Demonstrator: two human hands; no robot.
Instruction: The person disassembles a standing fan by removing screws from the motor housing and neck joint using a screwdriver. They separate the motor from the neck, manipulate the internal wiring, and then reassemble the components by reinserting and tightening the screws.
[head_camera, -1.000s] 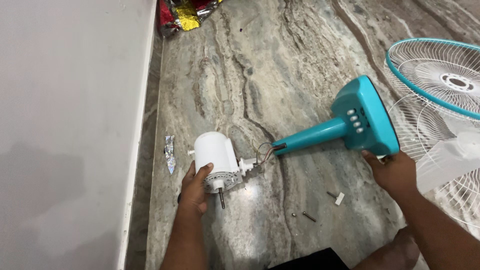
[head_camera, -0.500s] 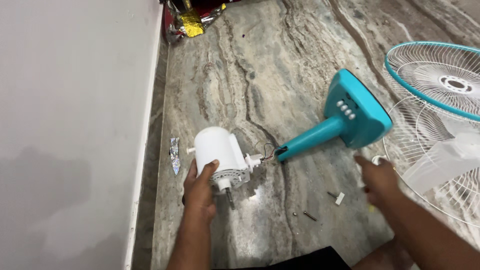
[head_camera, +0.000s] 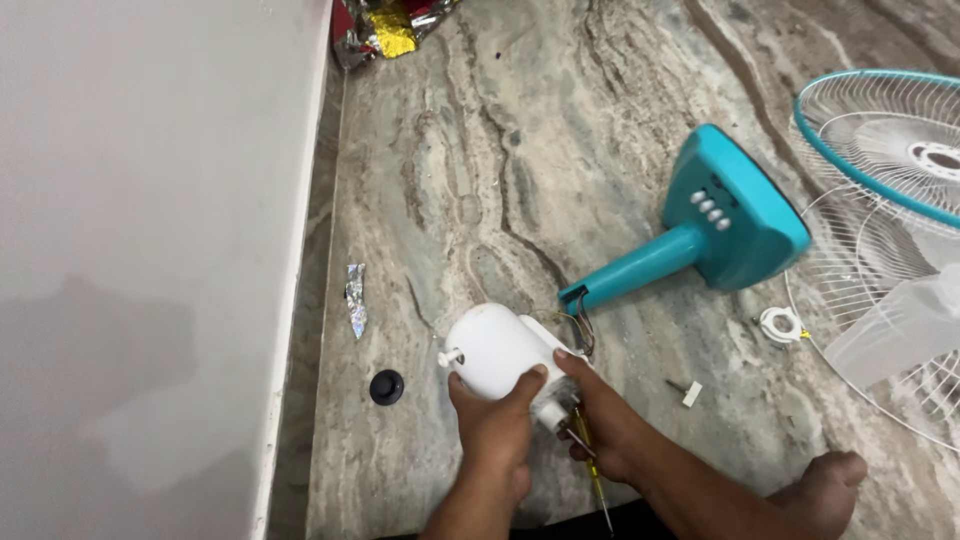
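Observation:
My left hand (head_camera: 497, 420) grips the white fan motor housing (head_camera: 492, 348) from below, holding it on the marble floor. My right hand (head_camera: 610, 425) rests against the housing's right side and holds a yellow-handled screwdriver (head_camera: 590, 465) that points down toward me. Wires (head_camera: 577, 330) run from the housing to the neck of the teal fan stand (head_camera: 700, 240), which lies on its side to the right with its white buttons facing up.
A white wall (head_camera: 150, 250) runs along the left. A black knob (head_camera: 386, 386) and a foil scrap (head_camera: 354, 298) lie near it. Fan grilles (head_camera: 880, 140), a translucent blade (head_camera: 895, 325), a white ring nut (head_camera: 780, 324) and small parts (head_camera: 688, 392) sit right. My foot (head_camera: 815, 490) is bottom right.
My right hand left the teal stand's base and came to the motor housing, now holding a screwdriver. The stand's base swung away to the right. The view shifted, revealing the black knob.

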